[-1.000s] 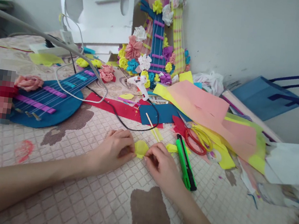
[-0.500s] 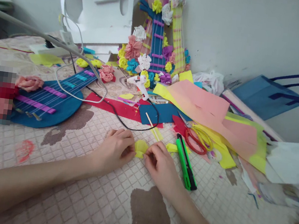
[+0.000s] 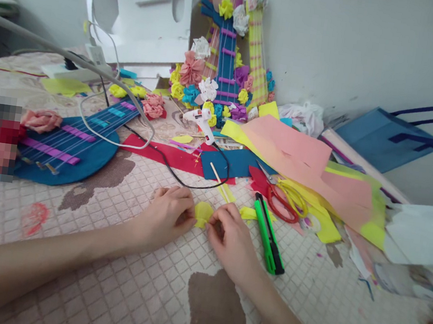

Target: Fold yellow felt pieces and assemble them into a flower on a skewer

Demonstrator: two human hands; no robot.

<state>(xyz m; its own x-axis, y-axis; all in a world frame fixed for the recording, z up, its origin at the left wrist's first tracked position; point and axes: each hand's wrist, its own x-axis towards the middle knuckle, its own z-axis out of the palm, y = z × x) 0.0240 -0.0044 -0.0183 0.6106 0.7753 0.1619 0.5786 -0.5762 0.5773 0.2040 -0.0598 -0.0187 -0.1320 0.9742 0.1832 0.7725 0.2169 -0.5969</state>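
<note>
Between my two hands is a small rounded piece of thin yellow paper [image 3: 203, 214], low over the patterned tablecloth [image 3: 151, 291]. My left hand [image 3: 173, 210] pinches its left edge, and my right hand [image 3: 228, 231] pinches the right edge; the fingertips are partly hidden behind the knuckles. Just right of my right hand lies a green box cutter [image 3: 269, 235]. A thin pale stick [image 3: 220, 181] rests beyond my fingers on a scrap of yellow paper. Red-and-yellow-handled scissors [image 3: 285, 200] lie past the cutter.
A white glue gun [image 3: 202, 124] stands behind, its black cord [image 3: 167, 169] looping toward my hands. A blue paper guitar [image 3: 82, 152] lies at left. Blue card [image 3: 226, 164] and red strips [image 3: 161, 154] lie ahead. Pink paper sheets [image 3: 294, 145] cover the right; decorated guitars [image 3: 226, 62] lean at the wall.
The yellow piece's bottom has drawn in narrower between my fingers, and its rounded top shows a little more plainly. Both hands keep nearly the same place; the view has shifted slightly.
</note>
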